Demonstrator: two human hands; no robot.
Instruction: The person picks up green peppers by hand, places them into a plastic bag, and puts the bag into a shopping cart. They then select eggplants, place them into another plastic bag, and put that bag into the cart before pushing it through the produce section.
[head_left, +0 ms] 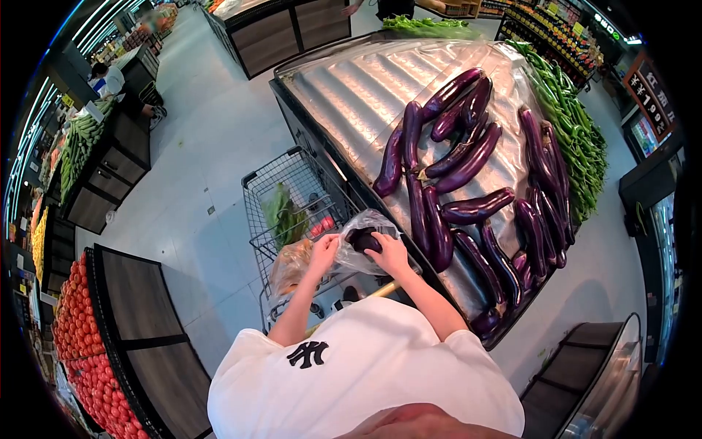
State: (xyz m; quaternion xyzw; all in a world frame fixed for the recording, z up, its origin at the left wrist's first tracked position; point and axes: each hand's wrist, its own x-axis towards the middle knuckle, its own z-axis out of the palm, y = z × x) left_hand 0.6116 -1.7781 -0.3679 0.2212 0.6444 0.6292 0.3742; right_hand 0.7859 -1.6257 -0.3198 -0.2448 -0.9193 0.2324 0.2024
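- Wide sloped display table point(351, 88) lined with rippled clear plastic, taking up the upper middle; long glossy purple eggplants point(468, 157) lying loose across its right half.
- Heap of long green peppers point(578, 132) along the right edge of the table.
- Grey wire shopping cart point(281, 186) just beside the near-left corner of the table, holding leafy greens point(281, 212) and red tomatoes point(322, 225).
- Thin clear plastic bag point(360, 233) held above the cart's near rim, a dark eggplant piece point(363, 240) inside.
- Left hand point(324, 249) pinched on the bag's left edge.
- Right hand point(390, 254) closed around the bag from the right, touching the eggplant piece through the plastic; hands close together, not touching.
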